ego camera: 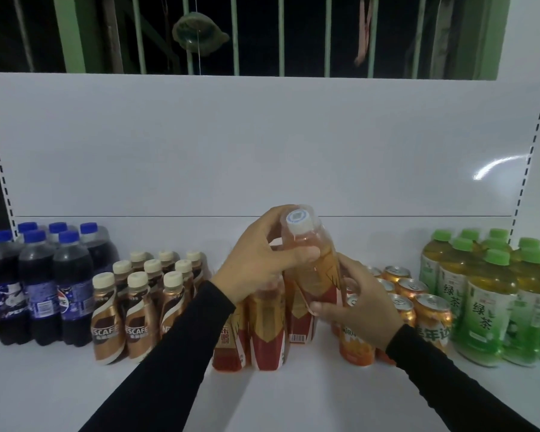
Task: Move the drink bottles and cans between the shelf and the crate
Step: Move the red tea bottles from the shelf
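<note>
Head view
Surface: you face a white shelf (293, 394) with a white back panel (262, 145) and slotted uprights at both sides.
Room: at 12 o'clock, above the panel, green window bars (236, 35) against darkness.
Your left hand (259, 260): clasps the neck of the tea bottle (312, 269) just under its white cap.
Your right hand (356, 304): fingers curled around the same bottle's red and gold label, lower down.
Tea bottle: tilted, at centre, above its matching bottles (262, 335) standing on the shelf.
9 o'clock: blue-capped cola bottles (38, 285); label partly reads "PEP".
Beside them: coffee bottles (138, 310), reading "ESCAFE".
3 o'clock: orange cans (412, 304), then green tea bottles (493, 304) marked "绿茶".
</note>
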The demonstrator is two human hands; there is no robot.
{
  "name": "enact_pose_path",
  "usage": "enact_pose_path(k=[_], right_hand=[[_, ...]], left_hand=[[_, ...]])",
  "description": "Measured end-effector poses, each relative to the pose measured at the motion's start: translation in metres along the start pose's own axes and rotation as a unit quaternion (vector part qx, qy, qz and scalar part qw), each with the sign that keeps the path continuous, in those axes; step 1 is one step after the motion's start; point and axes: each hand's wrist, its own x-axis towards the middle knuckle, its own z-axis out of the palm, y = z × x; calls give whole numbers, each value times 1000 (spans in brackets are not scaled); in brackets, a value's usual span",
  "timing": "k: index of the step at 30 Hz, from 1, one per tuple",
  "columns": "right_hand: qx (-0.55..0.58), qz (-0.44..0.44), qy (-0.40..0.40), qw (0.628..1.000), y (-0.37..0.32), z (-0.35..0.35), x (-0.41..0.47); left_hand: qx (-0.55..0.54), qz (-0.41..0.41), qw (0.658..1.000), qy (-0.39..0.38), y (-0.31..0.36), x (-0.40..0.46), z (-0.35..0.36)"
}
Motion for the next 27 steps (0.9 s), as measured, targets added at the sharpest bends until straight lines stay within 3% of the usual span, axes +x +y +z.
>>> enact_pose_path(k=[6, 11, 20, 23, 27], right_hand=[[11, 2, 21, 1000, -16, 1, 3], [48, -8, 47, 998, -32, 6, 13], [-31, -4, 158, 987, -63, 38, 40], [-19, 3, 139, 990, -73, 45, 47], [-27, -15, 26, 999, -76, 41, 64]], left_hand=[[118, -15, 993, 8, 23, 15, -19], [83, -39, 991, 94, 35, 33, -37], [152, -40, 978, 135, 63, 56, -63], [156, -43, 977, 137, 69, 66, -69], [151, -71, 980, 109, 80, 80, -85]])
